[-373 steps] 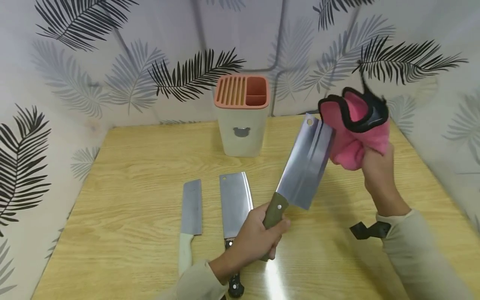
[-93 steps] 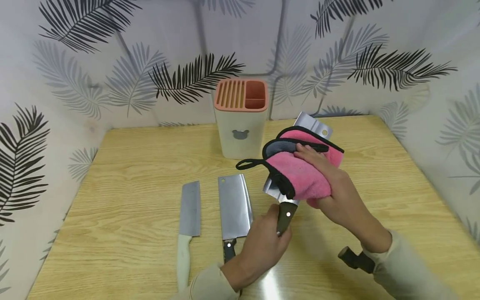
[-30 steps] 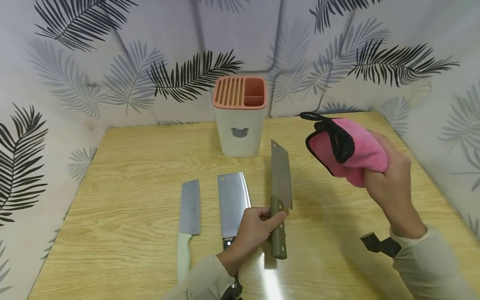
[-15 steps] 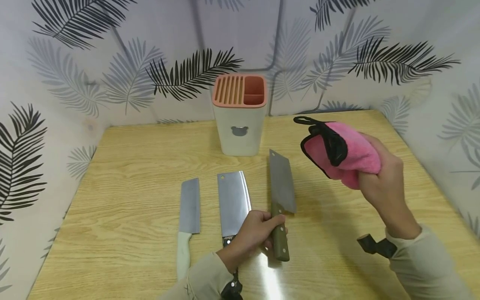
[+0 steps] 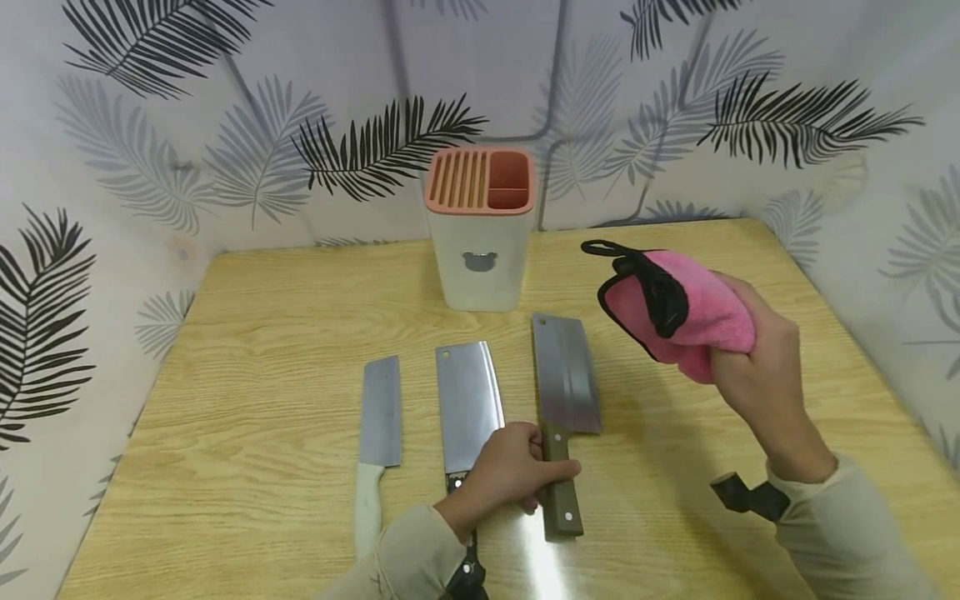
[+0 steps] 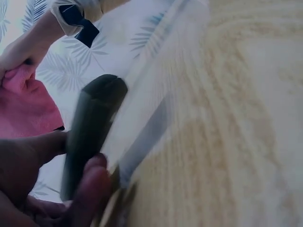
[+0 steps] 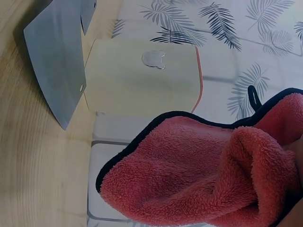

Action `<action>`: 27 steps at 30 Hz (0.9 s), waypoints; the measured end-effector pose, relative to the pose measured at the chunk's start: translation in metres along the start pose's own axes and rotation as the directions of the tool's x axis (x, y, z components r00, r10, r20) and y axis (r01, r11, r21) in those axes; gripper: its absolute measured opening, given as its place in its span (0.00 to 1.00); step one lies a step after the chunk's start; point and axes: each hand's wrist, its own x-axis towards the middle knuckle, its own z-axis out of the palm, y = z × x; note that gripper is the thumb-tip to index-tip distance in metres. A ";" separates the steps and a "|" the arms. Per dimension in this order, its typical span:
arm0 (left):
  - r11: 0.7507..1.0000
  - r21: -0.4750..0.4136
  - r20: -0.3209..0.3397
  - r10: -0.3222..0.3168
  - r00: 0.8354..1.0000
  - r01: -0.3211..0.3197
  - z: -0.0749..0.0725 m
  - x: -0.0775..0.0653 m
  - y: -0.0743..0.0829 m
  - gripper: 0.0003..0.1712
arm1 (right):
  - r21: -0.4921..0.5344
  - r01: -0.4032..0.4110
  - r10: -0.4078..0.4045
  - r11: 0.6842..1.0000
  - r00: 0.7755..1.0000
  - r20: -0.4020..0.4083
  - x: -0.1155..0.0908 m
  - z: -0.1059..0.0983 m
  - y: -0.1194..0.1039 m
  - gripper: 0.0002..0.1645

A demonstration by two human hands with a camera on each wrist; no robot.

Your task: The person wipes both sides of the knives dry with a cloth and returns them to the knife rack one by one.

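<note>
My left hand (image 5: 513, 467) pinches the olive-green handle of a cleaver (image 5: 566, 375) between thumb and fingers, low over the wooden table. Its wide steel blade points toward the back. In the left wrist view the handle (image 6: 92, 127) is between thumb and fingertips, close above the tabletop. My right hand (image 5: 765, 367) grips a bunched pink cloth (image 5: 705, 308) with black edging and a hanging loop, raised above the table's right side. Left of the held cleaver lies a black-handled cleaver (image 5: 468, 408), its handle partly hidden by my left forearm. Further left is a white-handled knife (image 5: 381, 417).
A cream knife block (image 5: 483, 275) with an orange slotted top and a bear-shaped badge stands at the back middle of the table (image 5: 262, 358). Leaf-patterned curtain fabric (image 5: 337, 83) hangs behind and at both sides.
The green-handled cleaver was wiped with the cloth earlier. Since then the cloth has come off to the right, and the left hand has lowered the cleaver, its blade turning flatter beside the black-handled one.
</note>
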 end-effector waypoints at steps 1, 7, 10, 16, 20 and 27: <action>0.998 0.055 -0.006 0.016 1.000 -0.016 0.000 0.000 0.001 0.19 | -0.006 -0.004 0.004 1.000 1.000 0.003 -0.001 0.000 0.000 0.20; 0.929 0.361 -0.076 0.116 0.990 -0.081 0.003 0.000 0.010 0.25 | -0.036 -0.016 0.017 0.999 0.999 0.029 -0.007 0.002 0.001 0.17; 0.916 0.396 -0.108 0.119 0.987 -0.067 0.005 0.000 0.012 0.32 | -0.053 -0.037 0.039 0.998 0.998 0.041 -0.009 0.003 0.001 0.17; 0.901 0.432 -0.113 0.106 0.988 -0.047 0.006 0.001 0.013 0.40 | -0.067 -0.057 0.060 0.996 0.997 0.053 -0.011 0.003 0.000 0.20; 0.883 0.469 -0.085 0.088 0.992 -0.038 0.007 0.003 0.013 0.40 | -0.063 -0.061 0.066 0.996 0.996 0.066 -0.012 0.003 -0.001 0.19; 0.859 0.511 -0.070 0.084 0.994 -0.037 0.007 0.003 0.012 0.38 | -0.078 -0.080 0.087 0.994 0.992 0.093 -0.014 0.004 0.000 0.16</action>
